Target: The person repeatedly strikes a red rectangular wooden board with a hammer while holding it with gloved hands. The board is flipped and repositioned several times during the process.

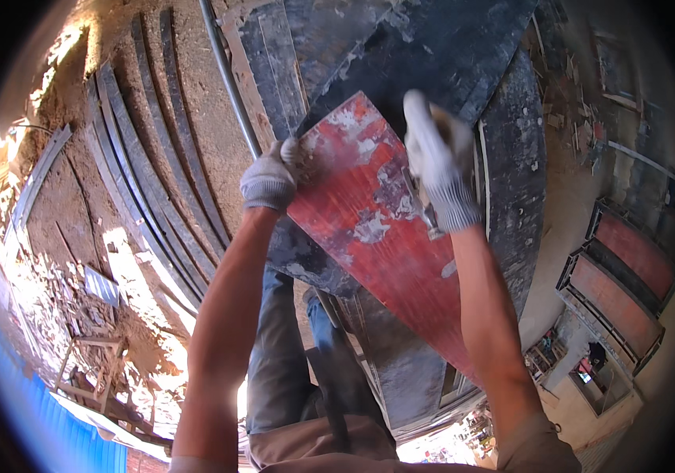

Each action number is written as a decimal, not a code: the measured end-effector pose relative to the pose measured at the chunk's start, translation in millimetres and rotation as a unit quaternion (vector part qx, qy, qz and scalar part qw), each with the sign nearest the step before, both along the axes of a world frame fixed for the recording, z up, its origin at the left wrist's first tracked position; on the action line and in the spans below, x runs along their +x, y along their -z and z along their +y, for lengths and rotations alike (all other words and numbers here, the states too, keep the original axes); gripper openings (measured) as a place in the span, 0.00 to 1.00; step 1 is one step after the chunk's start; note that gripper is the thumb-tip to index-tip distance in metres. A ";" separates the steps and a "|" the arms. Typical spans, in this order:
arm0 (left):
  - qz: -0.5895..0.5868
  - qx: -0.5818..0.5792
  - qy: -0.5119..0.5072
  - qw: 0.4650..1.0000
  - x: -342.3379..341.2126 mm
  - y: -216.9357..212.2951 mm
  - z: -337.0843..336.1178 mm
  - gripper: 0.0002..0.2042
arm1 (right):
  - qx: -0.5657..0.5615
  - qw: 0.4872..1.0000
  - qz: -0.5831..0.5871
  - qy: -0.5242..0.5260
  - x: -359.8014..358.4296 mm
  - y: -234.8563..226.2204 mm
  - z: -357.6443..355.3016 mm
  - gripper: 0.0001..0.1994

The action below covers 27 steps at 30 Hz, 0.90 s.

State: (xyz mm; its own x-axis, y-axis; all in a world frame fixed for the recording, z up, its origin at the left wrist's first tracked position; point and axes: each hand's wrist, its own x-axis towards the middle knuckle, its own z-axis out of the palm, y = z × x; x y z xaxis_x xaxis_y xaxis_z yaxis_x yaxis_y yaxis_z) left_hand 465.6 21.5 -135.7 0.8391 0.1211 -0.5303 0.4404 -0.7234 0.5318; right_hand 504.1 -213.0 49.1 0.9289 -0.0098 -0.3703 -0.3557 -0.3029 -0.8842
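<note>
A long red board, its paint patchy with grey-white residue, lies slantwise in front of me on top of dark panels. My left hand, in a white knit glove, is closed on the board's left edge near its far corner. Over the board's right edge is my right hand, also gloved and smeared by motion. It appears closed round a metal hand tool, whose shiny lower part shows beside the wrist. The glove hides the rest of the tool, so I cannot tell its exact kind.
Dark, scuffed panels are stacked beneath the board. A metal pipe runs along their left side. Long dark strips lie on the littered ground to the left. At the right stand red panels in dark frames.
</note>
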 end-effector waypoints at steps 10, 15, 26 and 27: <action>0.023 -0.010 0.029 0.999 -17.1 -15.7 -6.7 0.35 | -0.011 0.999 -0.014 0.034 -80.9 32.4 -82.7 0.18; 0.117 -0.021 0.063 0.991 -36.9 -32.1 -10.4 0.34 | -0.168 0.951 0.251 0.060 -211.0 27.7 -180.7 0.11; 0.112 -0.160 -0.110 0.975 -20.4 31.9 21.4 0.41 | 0.165 0.983 0.035 0.066 -169.9 -20.7 -70.8 0.18; 0.154 -0.215 -0.155 0.952 -17.5 37.2 24.9 0.43 | 0.293 0.950 0.059 0.088 -124.2 -9.5 -40.3 0.17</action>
State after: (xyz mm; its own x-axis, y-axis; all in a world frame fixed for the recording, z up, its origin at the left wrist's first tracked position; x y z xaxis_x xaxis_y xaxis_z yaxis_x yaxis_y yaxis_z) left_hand 448.1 46.4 -172.9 0.5951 0.0530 -0.8019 0.7801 -0.2780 0.5605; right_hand 379.9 -253.3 58.6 0.8840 0.0780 -0.4609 -0.4614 0.3035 -0.8337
